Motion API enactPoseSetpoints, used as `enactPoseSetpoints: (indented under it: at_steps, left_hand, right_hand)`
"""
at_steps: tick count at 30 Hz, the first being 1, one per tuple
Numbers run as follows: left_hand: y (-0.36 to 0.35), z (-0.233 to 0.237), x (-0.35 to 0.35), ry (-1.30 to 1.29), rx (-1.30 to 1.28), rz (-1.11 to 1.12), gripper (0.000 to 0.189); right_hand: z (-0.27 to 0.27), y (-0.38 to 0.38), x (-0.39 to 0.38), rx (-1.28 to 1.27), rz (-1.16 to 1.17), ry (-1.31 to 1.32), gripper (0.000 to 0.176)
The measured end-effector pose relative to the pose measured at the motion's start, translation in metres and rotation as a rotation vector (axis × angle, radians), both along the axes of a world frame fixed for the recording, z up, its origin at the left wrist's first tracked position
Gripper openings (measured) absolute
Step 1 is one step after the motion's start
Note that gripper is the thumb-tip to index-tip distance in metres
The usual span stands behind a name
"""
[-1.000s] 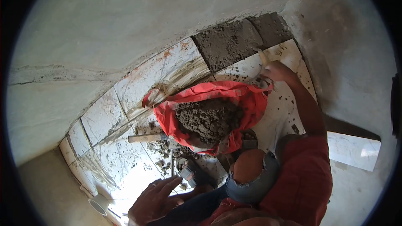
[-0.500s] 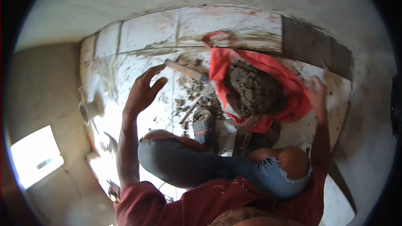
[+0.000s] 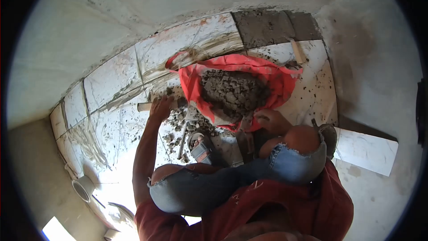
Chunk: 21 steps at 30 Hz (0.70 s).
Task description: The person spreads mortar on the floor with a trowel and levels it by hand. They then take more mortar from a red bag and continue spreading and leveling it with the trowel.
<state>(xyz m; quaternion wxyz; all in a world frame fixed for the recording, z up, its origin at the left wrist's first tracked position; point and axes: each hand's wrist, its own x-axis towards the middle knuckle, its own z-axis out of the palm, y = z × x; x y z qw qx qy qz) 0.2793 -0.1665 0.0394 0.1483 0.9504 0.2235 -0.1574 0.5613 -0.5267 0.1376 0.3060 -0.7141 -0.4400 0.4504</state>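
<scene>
A red bag (image 3: 292, 82) lies open on the tiled floor in front of me, with a heap of grey mortar (image 3: 234, 91) inside it. My left hand (image 3: 161, 107) is closed over the wooden handle of a hammer-like tool (image 3: 144, 106), whose dark head rests beside the bag's left side. My right hand (image 3: 271, 121) is at the bag's near right edge, by my knee, with its fingers bent; what they hold, if anything, is hidden.
A loose white tile (image 3: 366, 151) lies at the right. Bare mortar (image 3: 263, 29) borders the far wall. A wooden piece (image 3: 298, 52) sits behind the bag. At the lower left is a round container (image 3: 83, 189). Crumbs and a thin bar (image 3: 183, 140) lie near my foot.
The view has turned to the right. My left hand has come down onto the wooden handle. My right hand has moved from the bag's far right side to its near edge.
</scene>
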Motion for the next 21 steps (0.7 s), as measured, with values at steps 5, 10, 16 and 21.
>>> enactPoseSetpoints:
  at_steps: [5, 10, 16, 21]
  left_hand:
    - [0.004, 0.062, -0.015, 0.073, 0.078, -0.113, 0.030]
    - [0.006, 0.144, -0.063, 0.339, 0.062, 0.070, 0.031]
    - [-0.023, 0.189, -0.071, -0.100, -0.448, 0.481, 0.052]
    - [-0.075, 0.186, 0.055, -0.451, -1.369, 0.701, 0.060]
  right_hand:
    - [-0.005, -0.001, 0.000, -0.118, -0.144, 0.119, 0.028]
    - [-0.006, 0.028, -0.004, -0.089, 0.181, 0.109, 0.034]
    - [-0.005, 0.096, -0.022, -0.078, 0.597, 0.461, 0.060]
    - [-0.001, 0.144, -0.026, 0.125, 0.509, 0.715, 0.080]
